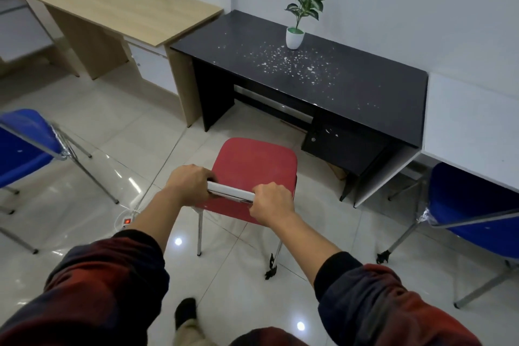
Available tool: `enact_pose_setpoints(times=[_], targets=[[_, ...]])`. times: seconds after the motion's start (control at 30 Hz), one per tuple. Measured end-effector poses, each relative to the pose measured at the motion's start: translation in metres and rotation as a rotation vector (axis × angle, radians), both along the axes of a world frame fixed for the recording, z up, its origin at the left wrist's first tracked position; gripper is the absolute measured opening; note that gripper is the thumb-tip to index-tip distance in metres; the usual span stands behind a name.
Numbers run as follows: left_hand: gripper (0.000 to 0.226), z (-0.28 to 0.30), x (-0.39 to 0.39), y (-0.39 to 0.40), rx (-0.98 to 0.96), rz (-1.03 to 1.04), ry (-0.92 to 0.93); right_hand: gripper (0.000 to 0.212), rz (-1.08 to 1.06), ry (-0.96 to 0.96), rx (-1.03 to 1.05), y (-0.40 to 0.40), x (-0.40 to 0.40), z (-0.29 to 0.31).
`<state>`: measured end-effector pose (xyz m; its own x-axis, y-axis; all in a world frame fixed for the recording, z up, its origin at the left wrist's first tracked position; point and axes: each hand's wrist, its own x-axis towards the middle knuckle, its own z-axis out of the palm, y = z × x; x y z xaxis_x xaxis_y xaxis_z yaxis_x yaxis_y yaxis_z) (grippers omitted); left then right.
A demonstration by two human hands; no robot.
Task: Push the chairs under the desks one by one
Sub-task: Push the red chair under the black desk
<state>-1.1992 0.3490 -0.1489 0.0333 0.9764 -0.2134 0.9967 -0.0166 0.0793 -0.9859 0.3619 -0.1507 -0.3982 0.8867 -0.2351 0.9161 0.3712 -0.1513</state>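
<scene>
A red chair (pixel 254 166) with metal legs stands on the tiled floor, its seat facing the black desk (pixel 345 87), still a short way out from the desk's opening. Both my hands grip the top bar of its backrest: my left hand (pixel 188 183) at the left end, my right hand (pixel 270 203) at the right end. A blue chair (pixel 25 143) stands out on the floor at the left, away from the wooden desk (pixel 118 5). Another blue chair (pixel 471 213) stands at the right, beside the white desk (pixel 471 126).
A potted plant (pixel 297 34) stands on the black desk among white specks. Two small plants sit on the wooden desk. A white power strip (pixel 127 219) with a lit red switch and its cable lies on the floor left of the red chair. My foot (pixel 185 312) is below.
</scene>
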Motion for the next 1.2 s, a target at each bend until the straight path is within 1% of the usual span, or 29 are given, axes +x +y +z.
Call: enact_pose_setpoints(times=[0.17,0.33,0.43,0.57,0.73,0.87,0.97,1.03,1.13,1.2], targets=[[0.024,0.025,-0.054,0.022,-0.010,0.018,0.015,0.025,0.023,0.048,0.016,0.007,-0.055,0.017],[0.026,0.007,-0.101,0.020,0.029,0.021,0.027,0.029,0.103,-0.019,-0.008,0.007,-0.102,0.015],[0.028,0.004,-0.131,0.033,0.078,0.088,-0.004,0.031,0.148,-0.049,0.019,0.032,-0.131,0.025],[0.025,0.002,-0.150,0.053,0.095,0.126,-0.053,0.029,0.152,-0.101,0.045,0.065,-0.152,0.035],[0.021,0.008,-0.153,0.078,0.132,0.080,-0.064,0.020,0.069,-0.133,0.056,0.101,-0.161,0.040],[0.024,0.012,-0.151,0.095,0.103,-0.015,-0.053,0.014,-0.037,-0.108,0.003,0.101,-0.156,0.032],[0.020,0.008,-0.157,0.108,0.039,-0.107,-0.032,0.021,-0.112,-0.074,-0.037,0.090,-0.159,0.016],[0.019,0.005,-0.161,0.115,0.009,-0.144,-0.018,0.024,-0.151,-0.061,-0.016,0.085,-0.163,0.005],[0.018,0.006,-0.168,0.133,-0.001,-0.179,-0.033,0.025,-0.187,-0.045,0.023,0.097,-0.169,0.002],[0.019,0.011,-0.177,0.152,0.015,-0.181,-0.008,0.025,-0.200,-0.016,0.050,0.112,-0.177,0.006]])
